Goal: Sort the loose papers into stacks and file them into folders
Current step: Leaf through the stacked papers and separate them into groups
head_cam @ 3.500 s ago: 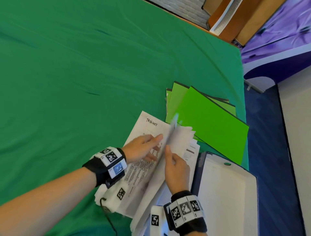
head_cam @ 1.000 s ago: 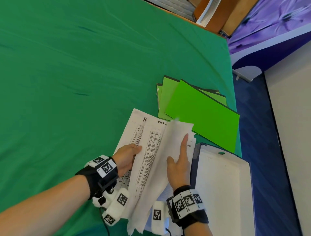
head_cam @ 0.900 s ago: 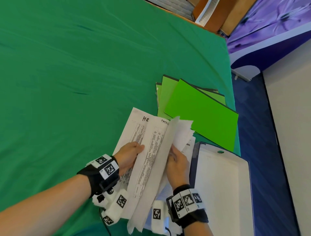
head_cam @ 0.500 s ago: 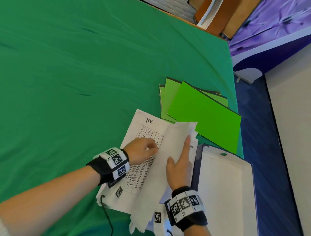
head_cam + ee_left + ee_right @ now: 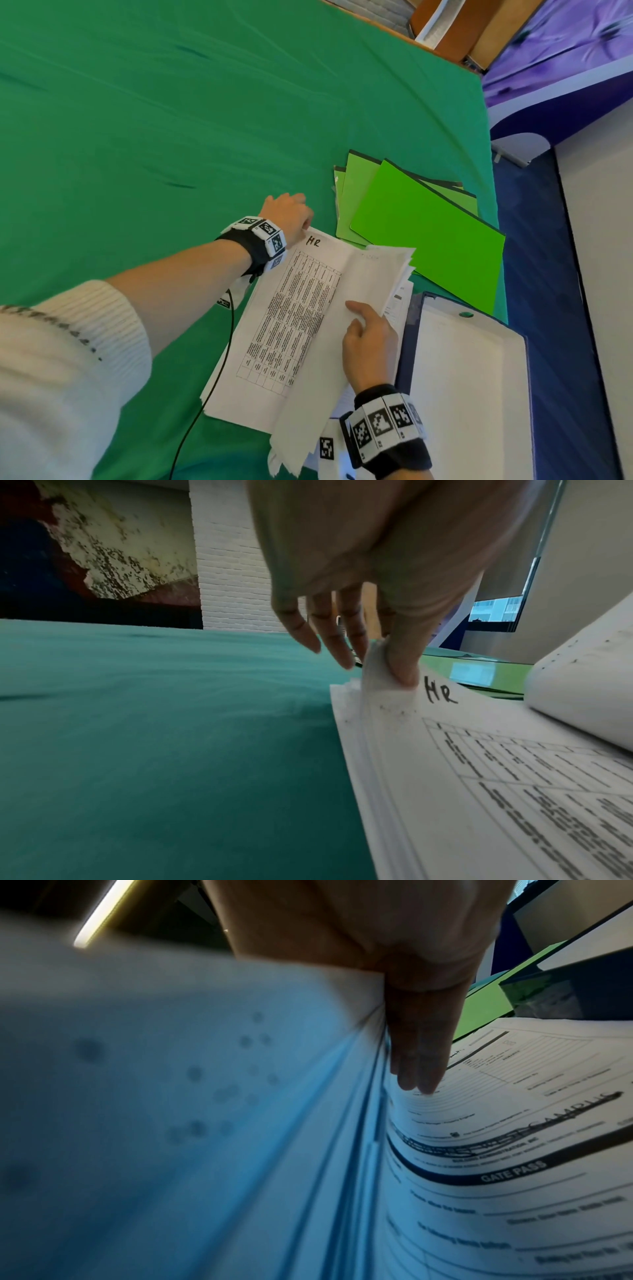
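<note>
A pile of printed white papers (image 5: 294, 329) lies on the green cloth. Its top flat sheet is a table headed "HR" (image 5: 479, 777). My left hand (image 5: 287, 214) pinches that sheet's far left corner between thumb and finger (image 5: 383, 666). My right hand (image 5: 368, 334) holds a sheaf of turned-back sheets (image 5: 370, 274), thumb on top and fingers (image 5: 418, 1056) beneath. Under the sheaf (image 5: 205, 1096) lies a "GATE PASS" form (image 5: 514, 1150). Bright green folders (image 5: 424, 240) lie fanned just beyond the papers.
A dark blue open binder with a white inside (image 5: 469, 394) lies to the right of the papers at the table's edge. A black cable (image 5: 212, 377) runs from my left wrist across the green cloth (image 5: 154, 120). Right of the table the floor is blue.
My left hand left the middle of the HR sheet, reached up to its far left corner and pinched it. My right hand keeps the turned-back sheaf; its forefinger has curled in.
</note>
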`<state>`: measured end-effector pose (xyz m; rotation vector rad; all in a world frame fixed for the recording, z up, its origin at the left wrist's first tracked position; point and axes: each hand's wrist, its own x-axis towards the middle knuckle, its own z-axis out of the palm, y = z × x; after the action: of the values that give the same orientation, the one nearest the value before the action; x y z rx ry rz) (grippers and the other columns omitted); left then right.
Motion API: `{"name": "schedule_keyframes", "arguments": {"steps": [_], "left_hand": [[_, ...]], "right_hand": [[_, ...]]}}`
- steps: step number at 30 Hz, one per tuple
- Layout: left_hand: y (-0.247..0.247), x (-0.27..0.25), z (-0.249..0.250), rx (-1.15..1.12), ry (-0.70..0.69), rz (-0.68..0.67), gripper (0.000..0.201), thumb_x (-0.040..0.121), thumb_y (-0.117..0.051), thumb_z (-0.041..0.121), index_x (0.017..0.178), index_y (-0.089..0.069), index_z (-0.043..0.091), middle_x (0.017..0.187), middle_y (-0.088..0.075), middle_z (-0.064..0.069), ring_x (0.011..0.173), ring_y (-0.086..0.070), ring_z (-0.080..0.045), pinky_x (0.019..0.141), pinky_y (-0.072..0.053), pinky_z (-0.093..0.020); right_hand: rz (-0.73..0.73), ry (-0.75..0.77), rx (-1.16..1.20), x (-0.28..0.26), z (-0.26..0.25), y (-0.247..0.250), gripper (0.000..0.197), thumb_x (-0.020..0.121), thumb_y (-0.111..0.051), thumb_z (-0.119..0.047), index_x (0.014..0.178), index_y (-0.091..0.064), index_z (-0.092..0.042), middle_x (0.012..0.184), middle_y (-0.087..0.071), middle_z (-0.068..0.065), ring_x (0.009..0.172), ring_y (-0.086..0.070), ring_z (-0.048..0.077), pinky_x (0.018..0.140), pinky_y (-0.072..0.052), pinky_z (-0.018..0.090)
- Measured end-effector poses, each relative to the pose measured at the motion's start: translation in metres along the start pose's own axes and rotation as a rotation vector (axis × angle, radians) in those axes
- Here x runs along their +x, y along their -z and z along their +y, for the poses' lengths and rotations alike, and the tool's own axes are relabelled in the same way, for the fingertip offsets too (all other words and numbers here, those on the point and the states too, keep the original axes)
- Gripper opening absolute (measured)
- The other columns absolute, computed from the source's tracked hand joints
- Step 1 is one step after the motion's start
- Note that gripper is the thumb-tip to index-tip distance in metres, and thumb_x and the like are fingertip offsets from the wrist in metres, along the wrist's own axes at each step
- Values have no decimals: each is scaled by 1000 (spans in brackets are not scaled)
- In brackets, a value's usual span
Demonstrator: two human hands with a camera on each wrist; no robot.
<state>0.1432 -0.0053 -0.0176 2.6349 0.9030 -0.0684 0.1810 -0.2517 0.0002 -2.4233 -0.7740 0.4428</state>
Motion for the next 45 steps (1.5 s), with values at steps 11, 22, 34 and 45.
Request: {"name": "schedule_keyframes", "arguments": {"steps": [11,22,34,45], "left_hand": [[36,-11,21,365,-424,-25,45,100,-33,48,119,-60,17,120,-53,3,108,-49,-15,95,-40,-32],[-5,-112,26,-1273,291,-455,52,97,-24,63,131,-51,33,118,-68,-6,86,-72,-37,72,-61,-43],[-15,-58,28,-159,-67,-124,41,95,-57,27,136,-51,21,135,-53,-3,121,-53,-22,103,-45,-41],[1,-10,-7,281,-74,-67,12,95,-59,29,99,-57,18,103,-60,1,105,-53,-21,102,-37,-42]], "right_hand": [[20,-34,-24,-6,-1,-2,33,94,-48,-7,106,-72,-25,104,-63,6,95,-60,20,77,-40,18],[-37,-151,80,-7,-11,2,42,91,-34,-39,87,-73,-23,99,-64,5,90,-55,21,75,-40,31],[-20,-186,-63,-8,-9,2,37,98,-47,-31,105,-61,3,102,-63,18,96,-58,34,70,-33,29],[-11,-197,-16,-7,-5,3,35,98,-48,-30,103,-61,2,98,-64,15,93,-59,31,71,-37,28]]}}
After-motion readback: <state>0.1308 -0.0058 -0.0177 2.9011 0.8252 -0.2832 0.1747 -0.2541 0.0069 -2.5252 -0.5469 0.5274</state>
